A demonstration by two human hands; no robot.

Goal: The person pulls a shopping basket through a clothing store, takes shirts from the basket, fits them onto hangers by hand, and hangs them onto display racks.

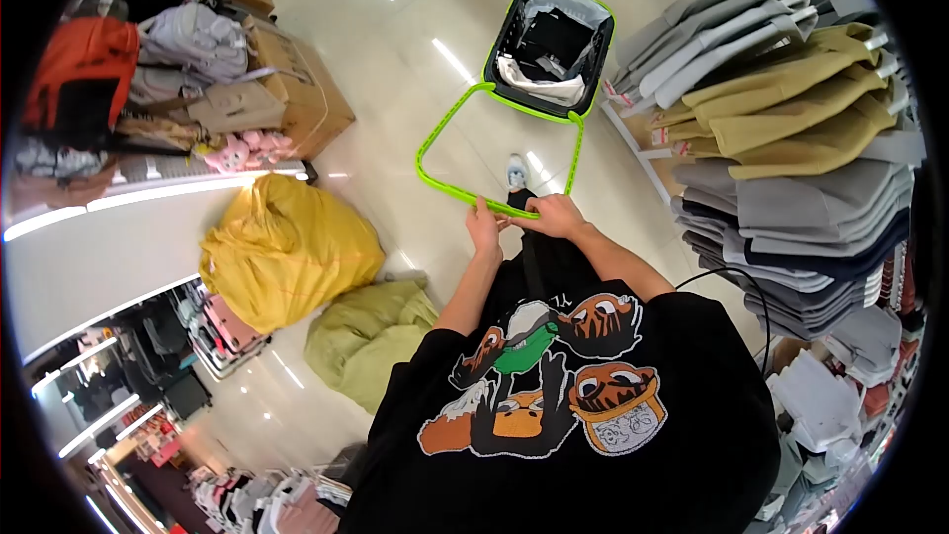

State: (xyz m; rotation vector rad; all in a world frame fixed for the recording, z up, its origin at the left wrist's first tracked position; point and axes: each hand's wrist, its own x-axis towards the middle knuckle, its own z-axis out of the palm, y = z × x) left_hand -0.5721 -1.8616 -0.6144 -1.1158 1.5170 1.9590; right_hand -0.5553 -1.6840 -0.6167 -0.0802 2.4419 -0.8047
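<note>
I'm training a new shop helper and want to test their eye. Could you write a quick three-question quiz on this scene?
1. What colour is the handle of the basket, held by the left hand and right hand? A) red B) bright green C) blue
2. Fill in: the yellow sack lies on the ____ side of the picture.
3. True or false: the basket is empty.

Key: 1 B; 2 left; 3 false, since black items and white cloth lie inside.

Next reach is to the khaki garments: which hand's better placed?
Probably right: the right hand grips the green handle on the side nearer the khaki garments. The left hand holds it farther away.
</note>
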